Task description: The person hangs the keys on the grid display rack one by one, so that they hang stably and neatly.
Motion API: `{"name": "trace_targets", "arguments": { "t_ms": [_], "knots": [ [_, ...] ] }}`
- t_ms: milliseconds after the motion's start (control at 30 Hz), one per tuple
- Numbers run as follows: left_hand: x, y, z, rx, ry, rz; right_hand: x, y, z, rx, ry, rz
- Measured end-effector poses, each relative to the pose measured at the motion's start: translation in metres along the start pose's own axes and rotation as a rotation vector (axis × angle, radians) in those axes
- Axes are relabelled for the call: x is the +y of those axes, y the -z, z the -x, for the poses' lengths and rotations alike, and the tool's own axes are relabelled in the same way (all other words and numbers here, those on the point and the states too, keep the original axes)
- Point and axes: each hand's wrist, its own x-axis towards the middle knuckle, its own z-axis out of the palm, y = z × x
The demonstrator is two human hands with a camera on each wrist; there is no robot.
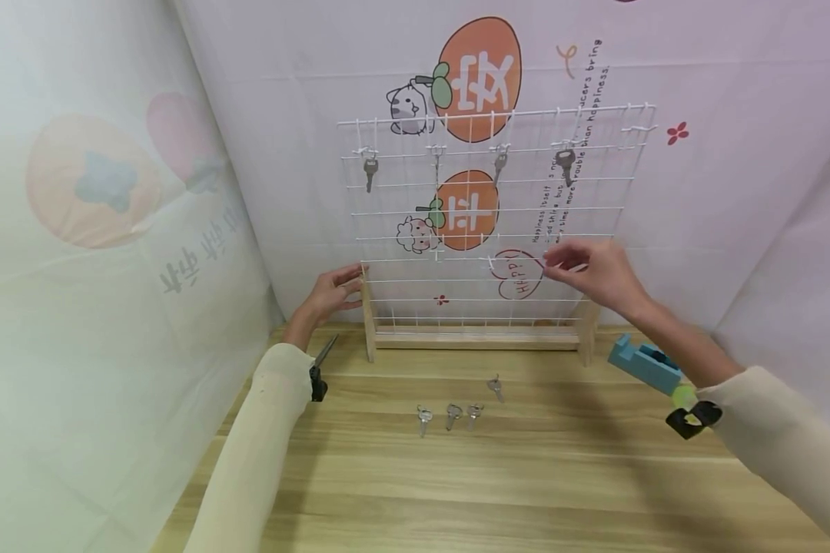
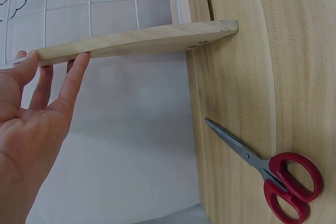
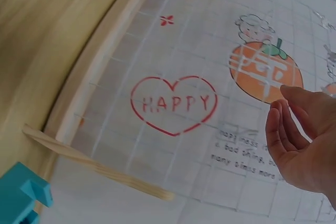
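Note:
A white wire grid [image 1: 415, 281] stands upright in a wooden stand [image 1: 477, 339]. My left hand [image 1: 334, 292] grips the stand's left wooden upright [image 2: 136, 43], thumb on one side and fingers on the other. In front of the grid's lower right part is my right hand [image 1: 591, 269], its thumb and fingertips drawn together near the wires. Whatever may be between those fingertips is too small or hidden. Left of them, a white hook [image 1: 489, 263] hangs on the grid. Several keys hang from an upper row of hooks, among them a dark key [image 1: 566, 165].
Several loose keys, one being a silver key [image 1: 453, 415], lie on the wooden table [image 1: 456, 491]. A teal tape dispenser [image 1: 643, 363] sits at the right. Red-handled scissors [image 2: 257, 163] lie beside the left upright. Printed white cloth [image 1: 283, 100] hangs behind and at both sides.

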Motion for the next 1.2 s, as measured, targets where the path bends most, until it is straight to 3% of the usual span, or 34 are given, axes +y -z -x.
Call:
{"name": "trace_targets", "arguments": {
  "t_ms": [367, 933, 1200],
  "knots": [
    [0.000, 0.000, 0.001, 0.000, 0.004, -0.016, 0.014, -0.047, 0.025, -0.093, 0.006, -0.057],
    [-0.002, 0.002, -0.001, 0.014, 0.013, -0.020, 0.043, -0.119, 0.061, -0.251, -0.081, -0.089],
    [-0.003, 0.001, -0.002, 0.024, 0.010, -0.019, 0.058, -0.148, 0.076, -0.300, -0.053, -0.119]
  ]
}}
